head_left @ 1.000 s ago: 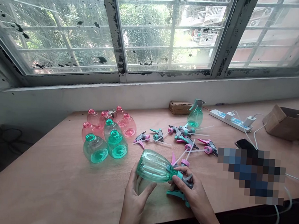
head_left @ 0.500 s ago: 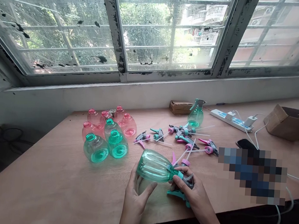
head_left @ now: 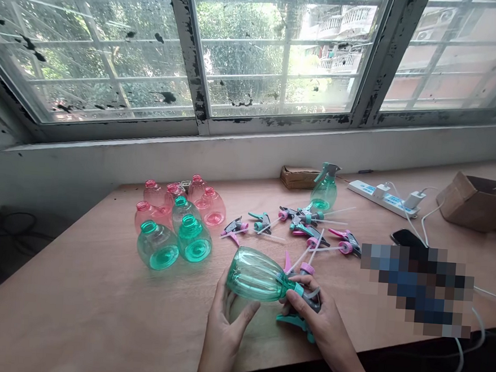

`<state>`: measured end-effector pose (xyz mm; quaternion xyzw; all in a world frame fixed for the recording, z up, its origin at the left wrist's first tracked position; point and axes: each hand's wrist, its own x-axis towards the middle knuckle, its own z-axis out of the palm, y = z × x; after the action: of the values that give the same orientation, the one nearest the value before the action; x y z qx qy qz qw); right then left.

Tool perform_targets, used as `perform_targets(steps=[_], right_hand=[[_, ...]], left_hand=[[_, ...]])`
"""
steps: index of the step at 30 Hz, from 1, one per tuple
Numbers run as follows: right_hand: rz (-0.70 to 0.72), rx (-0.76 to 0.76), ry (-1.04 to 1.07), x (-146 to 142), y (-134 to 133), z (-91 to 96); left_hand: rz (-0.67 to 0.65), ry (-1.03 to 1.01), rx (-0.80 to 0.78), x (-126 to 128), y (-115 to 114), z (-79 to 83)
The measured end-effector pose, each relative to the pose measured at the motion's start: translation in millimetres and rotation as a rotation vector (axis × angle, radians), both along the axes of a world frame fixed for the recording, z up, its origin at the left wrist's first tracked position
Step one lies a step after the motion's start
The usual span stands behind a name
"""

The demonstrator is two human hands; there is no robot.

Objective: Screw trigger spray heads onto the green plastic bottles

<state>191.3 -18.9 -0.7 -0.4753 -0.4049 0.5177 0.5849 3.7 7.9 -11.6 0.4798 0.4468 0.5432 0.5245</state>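
Translucent green plastic spray bottle (head_left: 255,277), lying sideways just above the wooden surface (head_left: 74,298): left hand (head_left: 227,319) cupped under its body, right hand (head_left: 319,318) closed around its grey-and-teal trigger head (head_left: 303,303).

Empty bottles (head_left: 172,226) stand left on the table (head_left: 74,298), spray tops (head_left: 300,226) lie right of them, a box (head_left: 474,202) far right

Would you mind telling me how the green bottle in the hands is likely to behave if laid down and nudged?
The green bottle looks empty and thin-walled, so probably light. Its round body would likely roll, though the trigger head may stop it.
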Motion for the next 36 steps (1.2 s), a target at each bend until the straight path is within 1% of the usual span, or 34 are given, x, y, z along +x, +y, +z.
perform_targets(steps=[8,16,36], right_hand=[[0.008,-0.007,0.005,0.8,0.3,0.2],[0.016,-0.005,0.004,1.4,0.4,-0.8],[0.019,0.003,-0.012,1.7,-0.5,2.5]], left_hand=[[0.000,-0.008,-0.019,1.4,-1.0,3.5],[-0.007,-0.010,-0.029,1.2,-1.3,3.2],[-0.016,0.022,0.013,1.3,-1.7,3.4]])
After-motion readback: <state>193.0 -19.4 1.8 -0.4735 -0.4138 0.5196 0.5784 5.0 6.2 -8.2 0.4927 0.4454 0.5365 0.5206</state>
